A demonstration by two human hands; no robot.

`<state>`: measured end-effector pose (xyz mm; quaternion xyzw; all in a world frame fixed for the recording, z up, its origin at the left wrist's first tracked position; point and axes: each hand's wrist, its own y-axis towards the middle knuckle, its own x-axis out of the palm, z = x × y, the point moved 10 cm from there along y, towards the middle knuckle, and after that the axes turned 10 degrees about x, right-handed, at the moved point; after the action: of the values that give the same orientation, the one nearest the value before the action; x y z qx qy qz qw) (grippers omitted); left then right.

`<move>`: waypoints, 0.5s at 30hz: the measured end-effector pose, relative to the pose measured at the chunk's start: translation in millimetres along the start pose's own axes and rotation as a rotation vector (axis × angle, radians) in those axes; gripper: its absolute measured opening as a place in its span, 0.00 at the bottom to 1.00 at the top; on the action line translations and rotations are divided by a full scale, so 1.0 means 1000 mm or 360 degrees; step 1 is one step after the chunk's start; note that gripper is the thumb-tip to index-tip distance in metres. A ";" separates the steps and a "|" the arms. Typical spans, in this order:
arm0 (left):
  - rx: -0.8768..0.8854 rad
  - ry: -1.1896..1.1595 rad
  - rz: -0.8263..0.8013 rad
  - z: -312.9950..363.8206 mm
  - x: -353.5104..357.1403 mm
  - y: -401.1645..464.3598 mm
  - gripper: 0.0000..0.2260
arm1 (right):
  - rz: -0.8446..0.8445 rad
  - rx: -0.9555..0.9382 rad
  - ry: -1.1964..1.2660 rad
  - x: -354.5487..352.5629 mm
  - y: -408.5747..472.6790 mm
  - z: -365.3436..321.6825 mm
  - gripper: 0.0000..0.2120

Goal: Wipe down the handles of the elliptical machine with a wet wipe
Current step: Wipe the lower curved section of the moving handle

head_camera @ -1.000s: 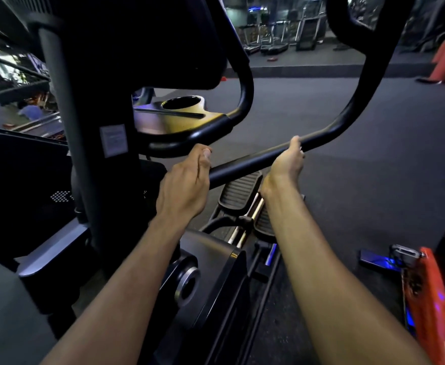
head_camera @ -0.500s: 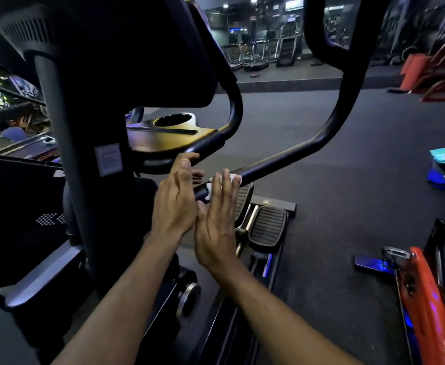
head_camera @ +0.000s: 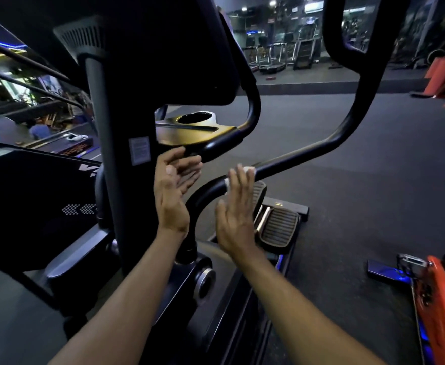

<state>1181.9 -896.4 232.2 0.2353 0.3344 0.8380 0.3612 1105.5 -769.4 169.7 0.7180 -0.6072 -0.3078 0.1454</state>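
Observation:
A black moving handle of the elliptical runs from lower centre up to the top right. My right hand lies flat against it with straight fingers, pressing a white wet wipe onto the bar; only the wipe's edges show past the fingertips. My left hand hovers beside it, fingers relaxed and apart, palm turned right, holding nothing, just under the fixed curved handle below the console.
The machine's upright post and dark console fill the left. Foot pedals lie beyond my hands. An orange machine part stands at the lower right, treadmills at the back, dark gym floor between.
My right hand slid down the moving handle toward its lower bend and flattened on the wipe. My left hand let go of the bar, opened, and drew apart from the right.

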 end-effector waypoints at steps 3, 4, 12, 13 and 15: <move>-0.0177 -0.0060 0.0090 -0.023 -0.024 -0.024 0.19 | -0.0241 -0.0221 0.0031 0.033 -0.044 -0.031 0.29; -0.0239 -0.0076 0.0083 -0.032 -0.031 -0.033 0.21 | -0.0340 -0.0268 0.0019 0.045 -0.060 -0.038 0.28; -0.0597 -0.0105 0.0102 -0.065 -0.053 -0.064 0.30 | -0.0552 0.0251 0.0159 0.073 -0.119 -0.029 0.34; -0.0585 -0.0098 0.0111 -0.065 -0.052 -0.062 0.31 | -0.0587 0.0455 0.0252 0.075 -0.119 -0.022 0.35; -0.0546 -0.0116 0.0100 -0.065 -0.050 -0.058 0.31 | -0.0634 0.0885 0.0520 0.081 -0.111 -0.008 0.34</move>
<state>1198.1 -929.9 139.1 0.2107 0.1657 0.8846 0.3815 1203.6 -824.4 90.0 0.8736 -0.4849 -0.0349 -0.0228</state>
